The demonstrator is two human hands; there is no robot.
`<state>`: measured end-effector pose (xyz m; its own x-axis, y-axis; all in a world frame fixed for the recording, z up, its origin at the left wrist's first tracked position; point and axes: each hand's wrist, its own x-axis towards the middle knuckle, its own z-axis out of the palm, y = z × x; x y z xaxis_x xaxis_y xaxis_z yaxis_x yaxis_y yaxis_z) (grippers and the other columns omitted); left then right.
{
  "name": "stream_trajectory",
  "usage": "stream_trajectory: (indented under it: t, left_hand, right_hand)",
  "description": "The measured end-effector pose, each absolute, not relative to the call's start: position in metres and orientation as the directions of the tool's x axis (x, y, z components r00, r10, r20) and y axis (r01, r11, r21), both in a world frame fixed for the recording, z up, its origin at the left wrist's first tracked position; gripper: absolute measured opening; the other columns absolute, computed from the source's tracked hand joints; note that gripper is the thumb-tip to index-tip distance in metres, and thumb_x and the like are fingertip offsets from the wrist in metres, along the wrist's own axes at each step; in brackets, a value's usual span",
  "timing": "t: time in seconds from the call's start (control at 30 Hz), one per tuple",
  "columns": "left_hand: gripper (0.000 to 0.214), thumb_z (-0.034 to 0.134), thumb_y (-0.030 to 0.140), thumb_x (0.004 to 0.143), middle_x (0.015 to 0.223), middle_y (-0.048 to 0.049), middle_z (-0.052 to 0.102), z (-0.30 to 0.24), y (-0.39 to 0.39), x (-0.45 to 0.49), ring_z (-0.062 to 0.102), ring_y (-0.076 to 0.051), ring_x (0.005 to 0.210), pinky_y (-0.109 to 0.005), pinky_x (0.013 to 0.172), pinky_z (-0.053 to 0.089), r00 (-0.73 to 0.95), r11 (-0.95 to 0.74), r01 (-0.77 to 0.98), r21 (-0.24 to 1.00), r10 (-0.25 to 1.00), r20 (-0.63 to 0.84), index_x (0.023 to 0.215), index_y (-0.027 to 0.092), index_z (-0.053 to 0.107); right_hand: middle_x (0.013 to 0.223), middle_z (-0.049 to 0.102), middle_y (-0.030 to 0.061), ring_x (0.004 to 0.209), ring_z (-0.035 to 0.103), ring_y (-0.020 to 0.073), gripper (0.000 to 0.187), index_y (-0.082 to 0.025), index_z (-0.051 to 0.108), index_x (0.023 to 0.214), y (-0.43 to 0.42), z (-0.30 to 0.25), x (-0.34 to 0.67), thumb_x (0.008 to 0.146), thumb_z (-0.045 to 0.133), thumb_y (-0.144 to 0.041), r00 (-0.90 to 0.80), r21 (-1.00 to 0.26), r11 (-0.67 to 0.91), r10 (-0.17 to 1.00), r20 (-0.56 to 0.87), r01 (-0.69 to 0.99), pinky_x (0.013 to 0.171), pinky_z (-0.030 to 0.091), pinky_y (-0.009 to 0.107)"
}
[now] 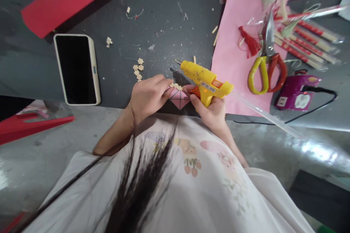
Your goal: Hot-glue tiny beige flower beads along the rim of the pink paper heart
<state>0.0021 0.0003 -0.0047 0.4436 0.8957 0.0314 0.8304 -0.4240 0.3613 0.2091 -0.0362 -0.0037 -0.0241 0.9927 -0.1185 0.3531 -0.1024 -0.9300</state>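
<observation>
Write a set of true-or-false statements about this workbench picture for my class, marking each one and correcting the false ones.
1. The right hand holds a yellow glue gun. True.
2. The left hand is holding the phone. False: the left hand grips a pink piece edged with cream flower trim.
3. A long, clear glue stick sticks out of the gun's back end. True.
4. Both scissor handles are blue. False: the scissors have one yellow and one red handle.
5. The phone lies screen up, its display dark. True.
</observation>
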Motion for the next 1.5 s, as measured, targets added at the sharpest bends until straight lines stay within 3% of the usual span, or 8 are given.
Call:
stream_trajectory:
  t: [0.2,0.4,0.73,0.97,1.17,1.23,1.4,1.5]
  left_hand:
    - [0.026,0.053,0.040,0.099,0.093,-0.0016,0.070,-0.005,0.000,0.002,0.067,-0.018,0.080,-0.028,0.061,0.040,0.436,-0.421,0.840,0.341,0.899,0.034,0.106,0.024,0.073]
    - [0.030,0.053,0.035,0.099,0.109,-0.0063,0.068,-0.004,0.006,-0.002,0.065,-0.022,0.097,-0.032,0.074,0.049,0.503,-0.504,0.800,0.324,0.859,0.095,0.120,0.020,0.067]
    - [0.027,0.048,0.034,0.103,0.102,-0.0024,0.071,-0.007,0.013,-0.002,0.063,-0.019,0.090,-0.032,0.071,0.047,0.614,-0.632,0.695,0.343,0.770,0.176,0.111,0.022,0.070]
    - [0.026,0.047,0.031,0.103,0.099,-0.0004,0.070,0.006,0.023,-0.001,0.062,-0.018,0.088,-0.031,0.066,0.045,0.688,-0.664,0.677,0.317,0.724,0.046,0.101,0.025,0.073]
    - [0.027,0.044,0.026,0.103,0.096,-0.0021,0.069,0.014,0.028,0.002,0.065,-0.020,0.088,-0.031,0.061,0.043,0.755,-0.740,0.644,0.192,0.656,-0.005,0.095,0.023,0.070]
    - [0.027,0.044,0.025,0.103,0.097,-0.0028,0.070,0.013,0.028,0.003,0.066,-0.020,0.090,-0.031,0.063,0.044,0.755,-0.735,0.642,0.218,0.655,-0.018,0.097,0.022,0.070]
    - [0.035,0.045,0.031,0.103,0.109,-0.0071,0.071,0.007,0.025,0.000,0.068,-0.022,0.101,-0.033,0.080,0.053,0.657,-0.609,0.705,0.363,0.754,-0.012,0.129,0.016,0.062]
    - [0.033,0.043,0.034,0.104,0.110,-0.0069,0.071,0.004,0.025,-0.001,0.069,-0.023,0.102,-0.033,0.082,0.054,0.661,-0.618,0.702,0.353,0.750,-0.001,0.122,0.018,0.066]
  right_hand:
    - [0.107,0.078,0.0021,0.106,0.073,0.0227,0.017,-0.026,0.075,0.102,-0.036,-0.004,0.209,0.090,0.064,-0.031,-0.027,-0.936,-0.076,0.995,-0.091,0.345,0.106,0.055,0.044]
    - [0.105,0.079,0.0032,0.104,0.073,0.0231,0.017,-0.024,0.074,0.100,-0.035,-0.001,0.208,0.090,0.063,-0.031,-0.017,-0.930,-0.106,0.993,-0.120,0.352,0.104,0.056,0.044]
    - [0.105,0.079,0.0047,0.104,0.073,0.0232,0.018,-0.022,0.074,0.100,-0.034,0.001,0.207,0.088,0.063,-0.030,-0.015,-0.930,-0.113,0.992,-0.126,0.349,0.103,0.056,0.044]
    - [0.107,0.079,0.0056,0.105,0.073,0.0226,0.020,-0.021,0.074,0.102,-0.034,0.000,0.208,0.089,0.062,-0.030,-0.032,-0.932,-0.114,0.991,-0.133,0.345,0.102,0.057,0.043]
    - [0.107,0.079,0.0056,0.103,0.074,0.0232,0.022,-0.020,0.074,0.102,-0.035,-0.001,0.208,0.089,0.062,-0.033,-0.018,-0.922,-0.123,0.990,-0.139,0.368,0.100,0.058,0.044]
    - [0.107,0.079,0.0054,0.103,0.074,0.0230,0.022,-0.020,0.074,0.102,-0.034,-0.001,0.208,0.089,0.062,-0.033,-0.020,-0.923,-0.112,0.991,-0.129,0.368,0.099,0.059,0.043]
    - [0.106,0.079,0.0050,0.102,0.074,0.0225,0.021,-0.021,0.074,0.101,-0.034,-0.001,0.208,0.089,0.061,-0.032,-0.028,-0.929,-0.110,0.991,-0.128,0.354,0.099,0.059,0.042]
    - [0.107,0.079,0.0050,0.103,0.074,0.0235,0.021,-0.022,0.074,0.102,-0.034,0.000,0.208,0.089,0.061,-0.033,-0.028,-0.926,-0.113,0.991,-0.132,0.361,0.099,0.058,0.043]
